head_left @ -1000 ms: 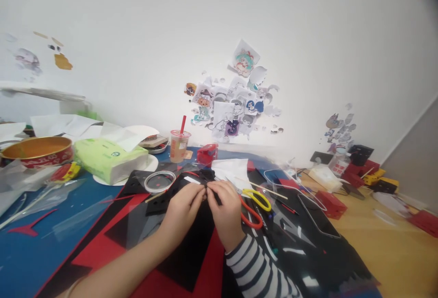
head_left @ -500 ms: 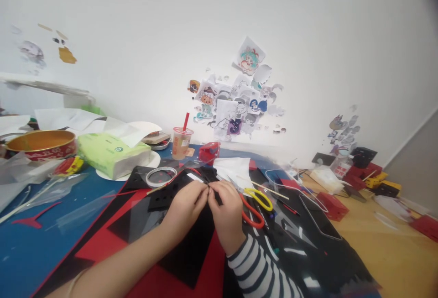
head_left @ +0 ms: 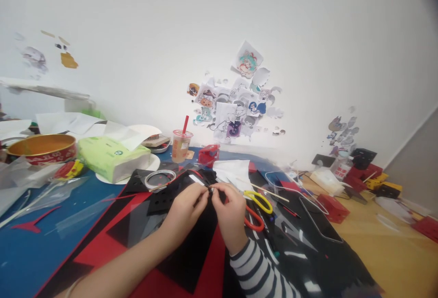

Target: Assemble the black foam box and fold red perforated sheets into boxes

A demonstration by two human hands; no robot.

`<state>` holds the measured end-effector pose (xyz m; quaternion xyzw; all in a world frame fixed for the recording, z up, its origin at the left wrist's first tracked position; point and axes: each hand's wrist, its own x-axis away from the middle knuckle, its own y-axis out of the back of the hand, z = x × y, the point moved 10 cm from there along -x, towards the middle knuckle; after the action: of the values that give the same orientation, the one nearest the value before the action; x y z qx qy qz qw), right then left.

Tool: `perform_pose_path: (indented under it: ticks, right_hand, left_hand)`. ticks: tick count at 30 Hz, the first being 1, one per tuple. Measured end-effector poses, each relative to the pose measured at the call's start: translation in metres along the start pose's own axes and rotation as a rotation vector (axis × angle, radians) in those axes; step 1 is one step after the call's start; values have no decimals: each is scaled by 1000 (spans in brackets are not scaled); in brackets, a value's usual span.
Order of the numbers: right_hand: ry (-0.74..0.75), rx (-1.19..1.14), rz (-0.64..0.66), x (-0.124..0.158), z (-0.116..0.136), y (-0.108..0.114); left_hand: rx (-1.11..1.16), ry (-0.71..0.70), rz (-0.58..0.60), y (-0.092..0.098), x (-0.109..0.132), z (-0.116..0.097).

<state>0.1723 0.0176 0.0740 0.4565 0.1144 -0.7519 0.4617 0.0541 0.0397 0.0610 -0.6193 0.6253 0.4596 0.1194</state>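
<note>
My left hand (head_left: 187, 206) is closed in a pinch over the black sheet (head_left: 186, 261). Facing it, my right hand (head_left: 230, 211) is also pinched, its fingertips a short gap from the left ones. Something small and dark, with a pale spot, shows between the fingertips; its kind I cannot make out. Just beyond the left fingers lies a white strip (head_left: 196, 179). Against the right hand's outer side rest scissors with one yellow and one orange handle (head_left: 260, 203), their blades partly hidden. A ring-shaped roll of tape (head_left: 146, 180) lies left of the hands.
Behind the hands stand a drink cup with a red straw (head_left: 180, 147) and a red object (head_left: 208, 154). To the left are a green tissue pack (head_left: 109, 154) and a round red tin (head_left: 44, 156). A phone (head_left: 321, 220) and white scraps (head_left: 296, 255) lie right.
My right hand has shifted slightly right, opening a small gap between the fingertips where a pale spot now shows. My left hand stays nearly in place. The view has tilted slightly.
</note>
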Motion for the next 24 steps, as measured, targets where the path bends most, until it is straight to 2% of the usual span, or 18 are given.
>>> perform_pose_path:
  ticks: [3, 7, 10, 12, 14, 17, 20, 24]
  right_hand:
    - [-116, -44, -41, -3, -14, 8]
    - [-266, -99, -211, -7, -42, 34]
    - [-291, -64, -326, -11, -60, 57]
    - [-279, -27, -340, -15, -68, 65]
    - [-249, 13, -290, -18, -72, 63]
    - [-156, 55, -156, -22, -63, 45]
    - [-37, 30, -6, -21, -42, 21]
    - [202, 8, 218, -12, -9, -8]
  left_hand:
    - [48, 61, -29, 6, -1, 3]
    - [137, 173, -99, 20, -2, 16]
    - [251, 269, -151, 29, -3, 34]
    - [334, 322, -179, 32, -4, 44]
    - [409, 362, -199, 33, -5, 51]
    - [503, 407, -204, 32, -8, 55]
    - [549, 420, -181, 28, -11, 56]
    - [507, 404, -156, 27, -13, 62]
